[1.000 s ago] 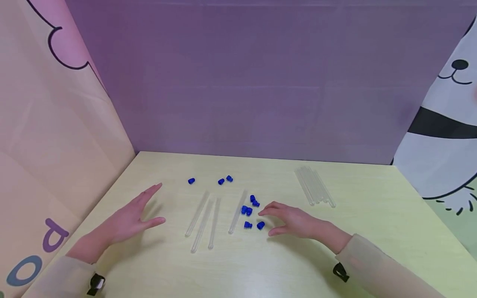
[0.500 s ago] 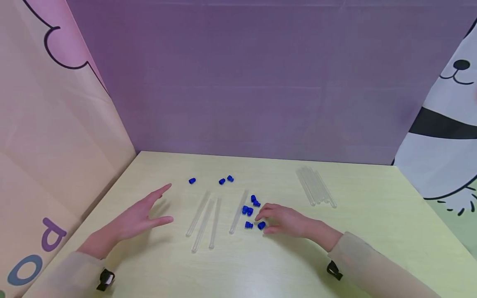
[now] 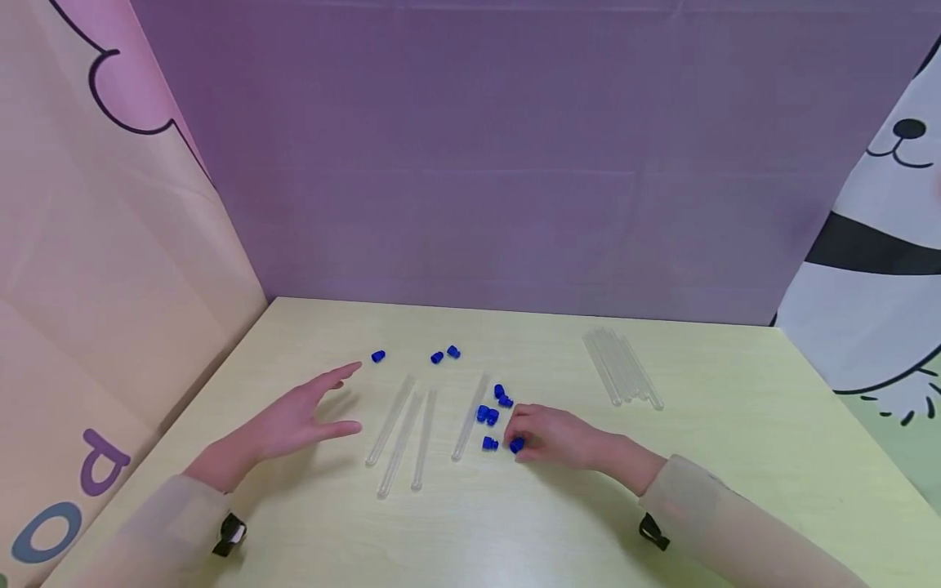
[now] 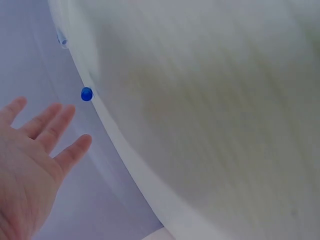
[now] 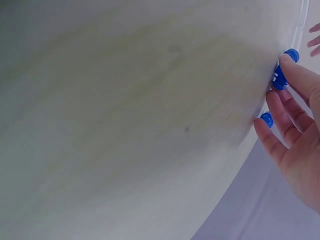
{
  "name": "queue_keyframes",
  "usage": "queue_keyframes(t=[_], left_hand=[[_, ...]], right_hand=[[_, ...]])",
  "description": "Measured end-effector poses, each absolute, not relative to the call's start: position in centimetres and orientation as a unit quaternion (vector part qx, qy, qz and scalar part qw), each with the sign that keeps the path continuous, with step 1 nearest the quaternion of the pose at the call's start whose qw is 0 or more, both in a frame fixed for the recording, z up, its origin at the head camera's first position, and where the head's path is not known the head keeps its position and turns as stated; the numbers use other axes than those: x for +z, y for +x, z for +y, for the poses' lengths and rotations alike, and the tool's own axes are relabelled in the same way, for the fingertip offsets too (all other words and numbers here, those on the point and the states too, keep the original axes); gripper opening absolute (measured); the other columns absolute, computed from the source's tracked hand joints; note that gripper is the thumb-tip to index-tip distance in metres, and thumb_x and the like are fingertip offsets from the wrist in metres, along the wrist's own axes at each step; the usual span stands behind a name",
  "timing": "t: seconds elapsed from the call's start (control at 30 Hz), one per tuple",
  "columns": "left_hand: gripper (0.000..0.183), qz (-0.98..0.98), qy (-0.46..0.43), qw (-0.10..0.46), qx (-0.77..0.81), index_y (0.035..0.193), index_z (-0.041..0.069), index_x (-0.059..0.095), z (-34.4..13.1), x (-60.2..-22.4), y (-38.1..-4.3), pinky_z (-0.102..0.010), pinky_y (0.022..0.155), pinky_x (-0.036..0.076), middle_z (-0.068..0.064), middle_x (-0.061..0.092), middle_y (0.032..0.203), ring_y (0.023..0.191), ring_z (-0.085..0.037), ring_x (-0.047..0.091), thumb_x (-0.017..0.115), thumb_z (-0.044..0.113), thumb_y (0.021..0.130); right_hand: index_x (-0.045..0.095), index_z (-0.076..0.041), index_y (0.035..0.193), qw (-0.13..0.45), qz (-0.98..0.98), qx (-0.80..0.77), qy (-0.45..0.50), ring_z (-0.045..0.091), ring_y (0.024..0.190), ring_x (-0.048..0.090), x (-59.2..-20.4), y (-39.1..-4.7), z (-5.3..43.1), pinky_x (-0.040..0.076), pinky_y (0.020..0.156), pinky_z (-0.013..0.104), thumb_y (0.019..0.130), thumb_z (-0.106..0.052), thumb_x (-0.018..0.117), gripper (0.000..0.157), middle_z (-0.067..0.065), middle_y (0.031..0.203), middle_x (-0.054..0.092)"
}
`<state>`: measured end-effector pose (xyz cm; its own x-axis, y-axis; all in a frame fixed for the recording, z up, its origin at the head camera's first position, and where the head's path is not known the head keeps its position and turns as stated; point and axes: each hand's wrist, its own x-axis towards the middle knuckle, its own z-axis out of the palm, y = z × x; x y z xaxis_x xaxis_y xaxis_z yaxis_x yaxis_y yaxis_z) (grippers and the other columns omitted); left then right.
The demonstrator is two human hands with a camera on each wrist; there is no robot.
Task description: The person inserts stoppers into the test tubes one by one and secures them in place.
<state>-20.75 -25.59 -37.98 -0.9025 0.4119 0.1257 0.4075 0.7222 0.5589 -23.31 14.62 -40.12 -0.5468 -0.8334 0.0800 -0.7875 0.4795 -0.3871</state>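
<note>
My right hand (image 3: 553,437) is low over the table, its thumb and fingers pinching a ribbed blue cap (image 3: 517,444). In the right wrist view the thumb lies on this cap (image 5: 280,79), with the fingertips close at its other side. Another blue cap (image 3: 490,443) lies just left of that hand, and several more caps (image 3: 488,415) lie behind it. My left hand (image 3: 294,420) hovers at the left with fingers straight and thumb spread, holding nothing. Beside its fingertips are three slim clear tubes (image 3: 400,446); a fourth clear tube (image 3: 470,417) lies nearer the caps.
At the back right lies a row of several clear tubes (image 3: 621,367). Three loose caps (image 3: 437,358) lie toward the back left of the pale table (image 3: 706,359). A purple cloth (image 3: 470,163) hangs behind the table, with printed cloths at both sides.
My right hand has moved slightly left and down, and its thumb and fingers have closed around the blue cap. My left hand has drifted right toward the clear tubes, still spread.
</note>
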Motion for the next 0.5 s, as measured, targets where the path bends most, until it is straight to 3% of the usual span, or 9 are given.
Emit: queue_keyframes(t=[0.5], left_hand=[[0.086, 0.929, 0.231, -0.003, 0.29, 0.149, 0.009, 0.035, -24.5, -38.2, -21.6, -0.053, 0.091, 0.045, -0.015, 0.051, 0.139, 0.121, -0.034, 0.051, 0.072, 0.05, 0.084]], right_hand=[[0.069, -0.013, 0.094, 0.087, 0.864, -0.251, -0.427, 0.002, 0.079, 0.054, -39.6, -22.5, 16.4, 0.049, 0.075, 0.026, 0.088, -0.012, 0.072, 0.007, -0.014, 0.088, 0.056]])
